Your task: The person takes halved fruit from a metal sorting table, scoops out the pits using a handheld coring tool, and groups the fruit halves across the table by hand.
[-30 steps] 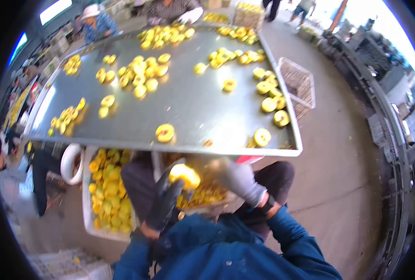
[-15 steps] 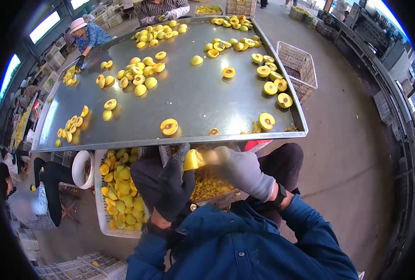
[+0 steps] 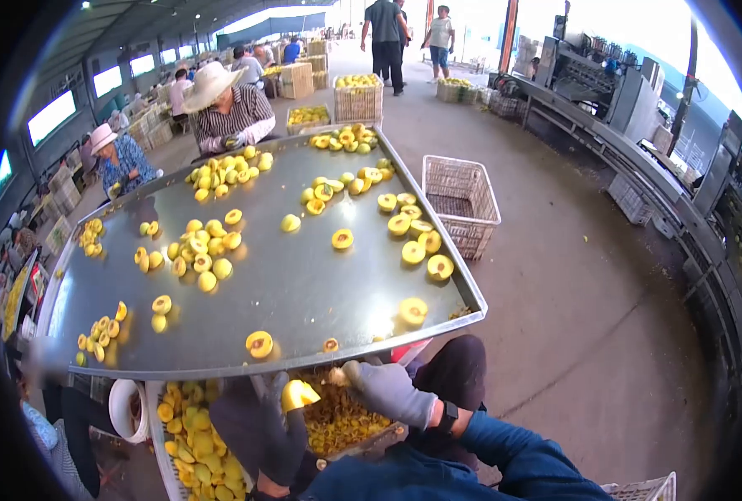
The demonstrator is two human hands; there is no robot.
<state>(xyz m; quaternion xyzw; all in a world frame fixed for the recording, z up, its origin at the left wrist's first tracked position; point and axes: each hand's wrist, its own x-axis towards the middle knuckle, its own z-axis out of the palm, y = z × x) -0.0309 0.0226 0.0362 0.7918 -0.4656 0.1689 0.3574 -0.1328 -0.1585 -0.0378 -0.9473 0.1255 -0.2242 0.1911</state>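
Note:
My left hand [image 3: 283,430], in a dark glove, grips a yellow peach half [image 3: 301,395] just below the near edge of the metal table [image 3: 296,313]. To its right, my right hand [image 3: 396,391] in a grey glove has its fingers closed, apart from the peach half. Something small and brownish shows at those fingertips, too unclear to name. Beneath both hands is a container of yellow and brown fruit scraps [image 3: 346,430]. Peach halves with brown centres, such as one near the edge [image 3: 259,344], lie on the table.
A white crate of peach halves [image 3: 200,434] stands at my left, beside a white bucket [image 3: 127,409]. Beyond the table's right edge is a plastic crate [image 3: 463,204]. A person in a straw hat [image 3: 229,113] works at the far side. Machinery [image 3: 638,150] lines the right.
My view has tilted upward, showing more of the hall. The right hand has drawn away from the peach half, which stays in my left hand.

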